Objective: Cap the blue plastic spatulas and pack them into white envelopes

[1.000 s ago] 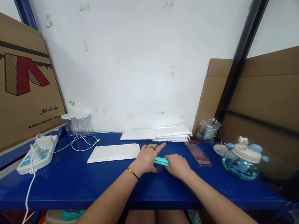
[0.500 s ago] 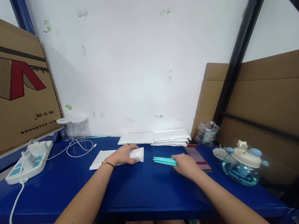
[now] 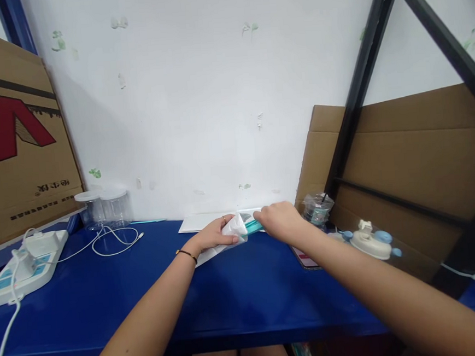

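Note:
My left hand (image 3: 217, 235) grips a white padded envelope (image 3: 215, 252) above the middle of the blue table. The envelope's mouth faces right and is spread apart. My right hand (image 3: 280, 220) is closed around several thin turquoise sticks (image 3: 253, 226), whose exact kind I cannot make out. Their left ends are at the envelope's mouth, and how far in they reach is hidden. Behind both hands a stack of white envelopes (image 3: 195, 223) lies against the wall, partly covered by them.
On the left are a white power strip (image 3: 43, 273), a coiled white cable (image 3: 114, 240) and two clear lidded jars (image 3: 116, 206). To the right, a phone (image 3: 307, 260), a plastic cup (image 3: 318, 209) and a bottle with a cream lid (image 3: 370, 241) stand around my forearm.
My left hand has lifted the envelope off the table and moved slightly right, its mouth now spread. My right hand has brought the turquoise sticks up and left to that mouth.

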Demonstrator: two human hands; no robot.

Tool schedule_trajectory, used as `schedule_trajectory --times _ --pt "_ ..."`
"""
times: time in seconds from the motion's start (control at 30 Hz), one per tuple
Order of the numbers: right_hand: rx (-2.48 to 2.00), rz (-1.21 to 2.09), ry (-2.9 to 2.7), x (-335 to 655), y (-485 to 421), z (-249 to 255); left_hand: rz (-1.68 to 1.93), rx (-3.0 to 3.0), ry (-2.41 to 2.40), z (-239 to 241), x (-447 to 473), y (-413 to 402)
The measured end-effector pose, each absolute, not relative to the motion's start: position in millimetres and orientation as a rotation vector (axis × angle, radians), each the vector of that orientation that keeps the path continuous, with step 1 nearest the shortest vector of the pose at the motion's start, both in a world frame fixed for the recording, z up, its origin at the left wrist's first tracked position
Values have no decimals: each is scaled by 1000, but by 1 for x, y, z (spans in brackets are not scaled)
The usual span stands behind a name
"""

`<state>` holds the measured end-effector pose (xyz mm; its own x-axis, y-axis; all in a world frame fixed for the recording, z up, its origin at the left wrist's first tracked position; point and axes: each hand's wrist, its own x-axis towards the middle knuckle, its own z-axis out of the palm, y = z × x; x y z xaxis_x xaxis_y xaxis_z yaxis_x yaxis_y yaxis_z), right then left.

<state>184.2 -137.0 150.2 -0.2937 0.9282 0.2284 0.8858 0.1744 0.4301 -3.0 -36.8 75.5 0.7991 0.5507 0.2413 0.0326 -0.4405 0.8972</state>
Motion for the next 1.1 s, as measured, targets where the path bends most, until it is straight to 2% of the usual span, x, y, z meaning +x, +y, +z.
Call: schedule_trajectory --times 0.17,0.4,0.67,0.83,0.9,1.03,1.1 --pt "1496 860 2331 150 -131 192 871 1584 273 70 25 -43" --pt "1327 908 2193 114 -127 218 927 1249 94 58 31 -40" --pt "1435 752 2240 102 -120 232 864 1433 48 60 6 -42" --pt "1599 703 2503 124 -104 225 818 1606 349 49 -17 -43" --pt "1690 597 2711 135 -95 220 827 1550 440 45 -22 -41" --pt "1673 86 3036 151 -81 206 923 1454 516 39 -28 -35" --pt "1607 13 3162 155 -78 196 983 1413 525 35 -27 -33"
